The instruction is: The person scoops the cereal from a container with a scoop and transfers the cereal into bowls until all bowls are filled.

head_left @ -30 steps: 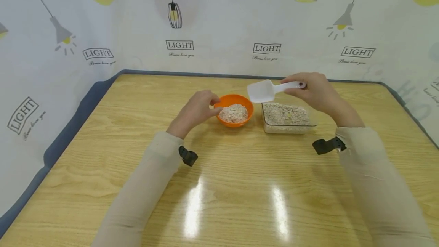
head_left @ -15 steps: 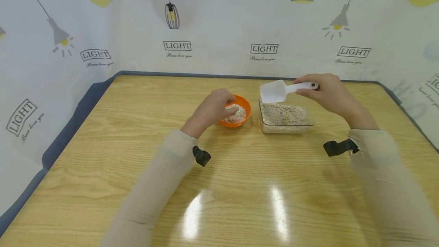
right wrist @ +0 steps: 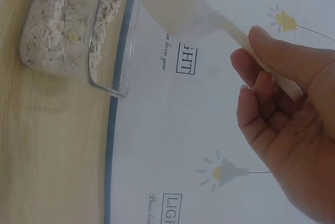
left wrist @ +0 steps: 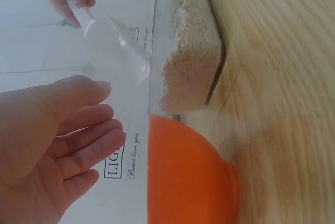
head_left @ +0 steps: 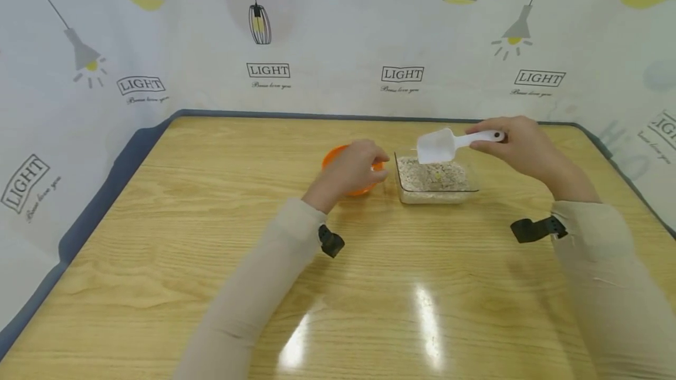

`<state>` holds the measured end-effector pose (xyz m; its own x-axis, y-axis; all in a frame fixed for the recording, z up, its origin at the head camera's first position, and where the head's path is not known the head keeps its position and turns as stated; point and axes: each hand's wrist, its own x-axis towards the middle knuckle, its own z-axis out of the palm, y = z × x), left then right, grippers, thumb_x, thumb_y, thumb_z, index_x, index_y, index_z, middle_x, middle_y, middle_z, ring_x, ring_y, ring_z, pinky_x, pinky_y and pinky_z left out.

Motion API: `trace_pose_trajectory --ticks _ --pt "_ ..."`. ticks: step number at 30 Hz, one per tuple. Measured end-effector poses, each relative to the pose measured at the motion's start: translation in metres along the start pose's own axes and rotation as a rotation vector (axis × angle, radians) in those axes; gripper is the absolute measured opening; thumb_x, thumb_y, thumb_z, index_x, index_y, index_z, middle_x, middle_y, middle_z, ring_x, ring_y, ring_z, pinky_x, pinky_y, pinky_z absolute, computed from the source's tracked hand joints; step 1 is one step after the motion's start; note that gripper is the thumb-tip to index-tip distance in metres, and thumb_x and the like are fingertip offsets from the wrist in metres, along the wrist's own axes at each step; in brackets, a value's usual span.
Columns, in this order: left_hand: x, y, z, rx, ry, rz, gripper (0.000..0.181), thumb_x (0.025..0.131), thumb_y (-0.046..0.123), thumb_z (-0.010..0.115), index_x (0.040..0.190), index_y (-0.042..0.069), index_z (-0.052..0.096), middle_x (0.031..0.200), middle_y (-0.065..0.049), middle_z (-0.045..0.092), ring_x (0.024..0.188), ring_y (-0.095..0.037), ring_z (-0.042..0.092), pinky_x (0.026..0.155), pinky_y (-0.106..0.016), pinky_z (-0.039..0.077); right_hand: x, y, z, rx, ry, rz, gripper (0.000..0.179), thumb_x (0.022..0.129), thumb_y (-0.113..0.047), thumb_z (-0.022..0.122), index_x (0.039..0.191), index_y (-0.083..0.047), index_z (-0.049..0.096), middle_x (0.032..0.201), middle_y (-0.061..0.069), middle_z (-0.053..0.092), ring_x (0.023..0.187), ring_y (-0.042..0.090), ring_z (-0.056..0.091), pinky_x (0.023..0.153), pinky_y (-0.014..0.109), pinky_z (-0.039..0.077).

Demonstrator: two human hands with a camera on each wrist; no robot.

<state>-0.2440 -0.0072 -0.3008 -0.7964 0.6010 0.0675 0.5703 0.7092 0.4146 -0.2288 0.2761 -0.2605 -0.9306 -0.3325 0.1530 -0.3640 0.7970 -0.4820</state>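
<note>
My right hand point(head_left: 533, 151) grips the handle of a white scoop point(head_left: 437, 146) between thumb and fingers. The scoop hangs over a clear rectangular container point(head_left: 438, 197) filled with oat flakes point(left wrist: 194, 41). In the right wrist view the scoop's bowl point(right wrist: 170, 4) looks pale, and what it holds cannot be made out. My left hand point(head_left: 351, 170) is above the orange bowl point(left wrist: 188, 174), with fingers loosely bent and nothing between them. From the head view that hand hides most of the bowl and its contents.
Both vessels stand on a light wooden table point(head_left: 211, 221), the container just right of the bowl. Behind the table's dark blue back edge rises a white wall point(head_left: 327, 34) printed with lamps. Dark straps point(head_left: 331, 241) circle both wrists.
My left hand has moved right, from the bowl's left rim to over the bowl. My right hand has shifted right with the scoop, bringing it over the container.
</note>
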Motion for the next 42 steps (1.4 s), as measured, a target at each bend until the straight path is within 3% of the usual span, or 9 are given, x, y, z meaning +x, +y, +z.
trace_pose_trajectory --ticks 8,12,18,22,25,32,35,39,42 --pt "0.007 0.009 0.009 -0.005 -0.028 0.057 0.014 0.089 0.015 0.057 0.093 0.005 0.066 0.082 -0.006 0.054 0.078 -0.017 0.042 0.066 -0.025 0.032 -0.005 0.011 -0.003 0.005 -0.034 0.04 0.034 0.089 -0.024 0.061 0.116 -0.003 0.062 0.073 0.008 0.057 0.05 0.016 0.035 0.045 0.028 0.031" --pt "0.008 0.011 0.014 -0.013 -0.041 0.046 0.016 0.09 0.02 0.058 0.096 0.008 0.067 0.087 -0.003 0.057 0.079 -0.016 0.045 0.068 -0.024 0.037 -0.007 0.014 -0.002 0.002 -0.069 0.069 0.035 0.09 -0.027 0.058 0.119 -0.006 0.061 0.067 0.008 0.053 0.047 0.015 0.031 0.044 0.029 0.031" --pt "0.007 0.012 0.019 -0.03 -0.056 0.016 0.027 0.09 0.021 0.059 0.111 0.006 0.066 0.104 -0.006 0.06 0.087 -0.014 0.05 0.076 -0.023 0.042 -0.006 0.018 0.002 0.018 -0.07 0.062 0.037 0.089 -0.027 0.06 0.117 -0.003 0.062 0.081 0.01 0.059 0.052 0.017 0.036 0.046 0.029 0.032" --pt "0.009 0.013 0.022 -0.016 -0.055 0.022 0.024 0.09 0.02 0.059 0.108 0.007 0.067 0.101 -0.004 0.061 0.085 -0.013 0.05 0.074 -0.023 0.042 -0.006 0.02 0.004 0.03 -0.064 0.066 0.034 0.088 -0.024 0.062 0.114 -0.002 0.063 0.087 0.012 0.061 0.053 0.017 0.038 0.047 0.029 0.033" --pt "0.011 0.014 0.023 -0.003 -0.056 0.034 0.015 0.09 0.02 0.059 0.095 0.009 0.069 0.091 -0.001 0.06 0.079 -0.012 0.047 0.069 -0.022 0.04 -0.007 0.021 0.005 0.029 -0.074 0.061 0.033 0.088 -0.023 0.062 0.113 -0.001 0.064 0.09 0.013 0.063 0.054 0.017 0.039 0.048 0.029 0.034" --pt "0.014 0.014 0.025 -0.004 -0.049 0.055 0.025 0.089 0.017 0.059 0.066 0.01 0.054 0.064 0.0 0.042 0.067 -0.012 0.036 0.061 -0.023 0.031 -0.007 0.023 0.006 0.057 -0.141 0.073 0.033 0.089 -0.019 0.061 0.114 0.002 0.062 0.091 0.014 0.066 0.053 0.014 0.041 0.046 0.029 0.033" --pt "0.016 0.013 0.027 0.003 -0.049 0.055 0.03 0.089 0.017 0.058 0.062 0.011 0.047 0.06 0.001 0.032 0.065 -0.011 0.033 0.059 -0.023 0.027 -0.006 0.026 0.007 0.067 -0.161 0.083 0.034 0.089 -0.018 0.061 0.114 0.005 0.061 0.087 0.014 0.067 0.054 0.013 0.045 0.045 0.028 0.033" --pt "0.015 0.013 0.028 0.01 -0.045 0.055 0.033 0.089 0.016 0.058 0.06 0.012 0.043 0.059 0.002 0.024 0.062 -0.01 0.029 0.056 -0.022 0.024 -0.006 0.03 0.008 0.055 -0.187 0.062 0.037 0.089 -0.021 0.062 0.113 0.006 0.061 0.09 0.016 0.067 0.067 0.012 0.056 0.053 0.026 0.041" --pt "0.015 0.013 0.028 0.007 -0.042 0.059 0.034 0.089 0.015 0.057 0.059 0.012 0.041 0.058 0.002 0.021 0.058 -0.01 0.026 0.055 -0.022 0.022 -0.005 0.032 0.009 0.041 -0.204 0.056 0.036 0.087 -0.021 0.063 0.111 0.005 0.062 0.095 0.018 0.066 0.071 0.014 0.056 0.058 0.027 0.043"
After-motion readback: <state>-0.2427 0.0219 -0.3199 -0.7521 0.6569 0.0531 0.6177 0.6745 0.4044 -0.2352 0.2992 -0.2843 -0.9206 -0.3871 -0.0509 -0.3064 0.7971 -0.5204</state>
